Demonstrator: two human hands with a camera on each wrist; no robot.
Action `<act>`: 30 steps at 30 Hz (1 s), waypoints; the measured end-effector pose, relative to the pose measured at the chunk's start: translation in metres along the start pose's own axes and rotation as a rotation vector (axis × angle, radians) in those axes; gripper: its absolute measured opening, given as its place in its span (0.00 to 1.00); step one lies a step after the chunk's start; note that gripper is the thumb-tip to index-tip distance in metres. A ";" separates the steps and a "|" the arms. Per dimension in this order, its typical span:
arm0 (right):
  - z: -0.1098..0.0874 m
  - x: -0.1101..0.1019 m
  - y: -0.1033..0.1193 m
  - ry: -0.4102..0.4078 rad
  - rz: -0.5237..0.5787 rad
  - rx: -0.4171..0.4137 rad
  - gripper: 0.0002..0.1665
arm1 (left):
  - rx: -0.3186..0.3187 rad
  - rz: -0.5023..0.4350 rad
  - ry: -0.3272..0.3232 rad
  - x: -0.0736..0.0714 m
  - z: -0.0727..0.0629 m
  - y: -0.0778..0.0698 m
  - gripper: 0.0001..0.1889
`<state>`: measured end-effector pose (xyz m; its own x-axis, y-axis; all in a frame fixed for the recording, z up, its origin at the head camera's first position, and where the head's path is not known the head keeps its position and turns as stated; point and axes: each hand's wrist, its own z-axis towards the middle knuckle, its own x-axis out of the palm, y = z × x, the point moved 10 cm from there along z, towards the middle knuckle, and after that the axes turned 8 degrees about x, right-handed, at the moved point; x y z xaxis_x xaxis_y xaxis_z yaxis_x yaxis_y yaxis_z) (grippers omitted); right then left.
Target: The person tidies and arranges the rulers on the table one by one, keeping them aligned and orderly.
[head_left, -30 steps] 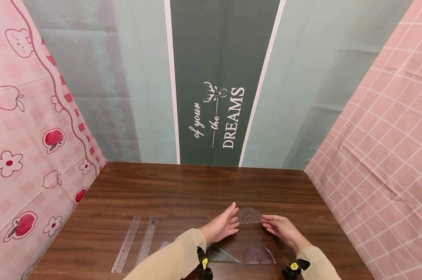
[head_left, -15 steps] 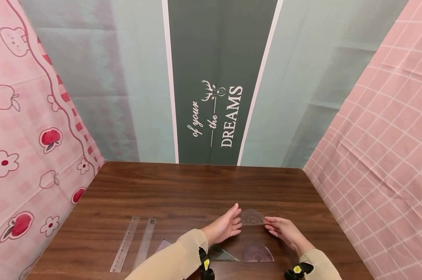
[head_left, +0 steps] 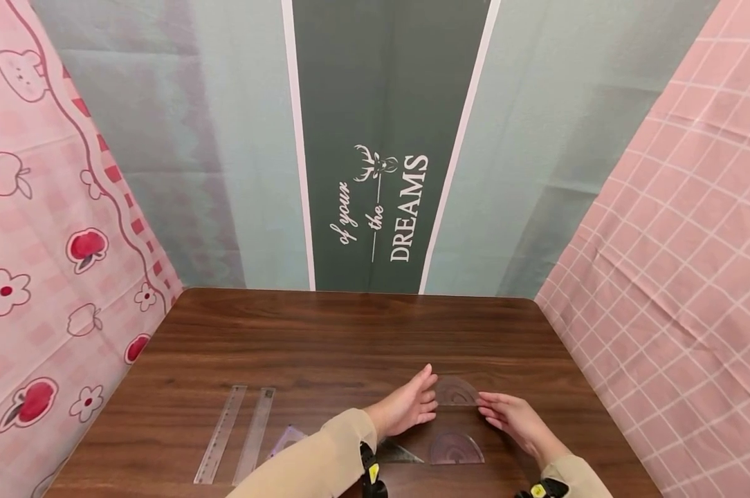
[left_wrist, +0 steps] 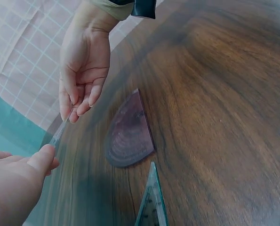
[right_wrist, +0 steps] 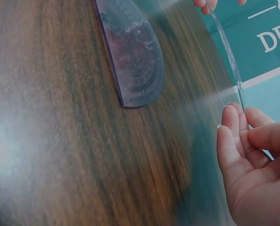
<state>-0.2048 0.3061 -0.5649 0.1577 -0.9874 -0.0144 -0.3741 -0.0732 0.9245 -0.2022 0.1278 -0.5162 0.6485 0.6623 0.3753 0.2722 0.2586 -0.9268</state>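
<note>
A clear protractor [head_left: 457,392] is held above the table between both hands, its straight edge toward the person. My left hand [head_left: 407,403] pinches its left end, and the thumb shows against it in the left wrist view. Thumb and fingers of my right hand [head_left: 517,417] pinch the opposite corner. Seen edge-on in the right wrist view, the held protractor [right_wrist: 229,52] is a thin strip. Below it lies a purplish protractor [head_left: 457,449], flat on the wood. A greenish set square [head_left: 400,452] is partly covered by my left forearm.
Two clear rulers, a left one [head_left: 221,434] and a right one [head_left: 253,436], lie side by side at the table's left. A purple set square [head_left: 286,439] shows partly beyond the left sleeve. Curtains hang along the back and both sides of the wooden table [head_left: 362,332].
Both hands have shifted slightly to the right with the clear protractor between them. More of the purple set square shows beside the left sleeve. The grips look the same.
</note>
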 end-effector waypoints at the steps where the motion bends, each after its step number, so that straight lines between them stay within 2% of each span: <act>1: -0.001 -0.001 -0.001 0.001 -0.002 0.001 0.21 | 0.002 -0.001 0.002 0.001 0.000 0.000 0.46; 10: -0.011 -0.009 -0.008 0.003 -0.016 0.011 0.23 | -0.002 0.012 0.038 0.014 0.003 0.001 0.46; 17: -0.016 -0.014 -0.009 -0.008 0.035 0.020 0.21 | -0.011 0.021 0.069 0.022 0.004 0.005 0.46; 30: -0.025 -0.021 -0.016 -0.003 0.050 0.028 0.22 | -0.039 0.031 0.079 0.032 0.008 0.011 0.47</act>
<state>-0.1793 0.3315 -0.5701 0.1357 -0.9903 0.0299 -0.4069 -0.0282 0.9130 -0.1839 0.1571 -0.5145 0.7106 0.6115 0.3480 0.2781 0.2101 -0.9373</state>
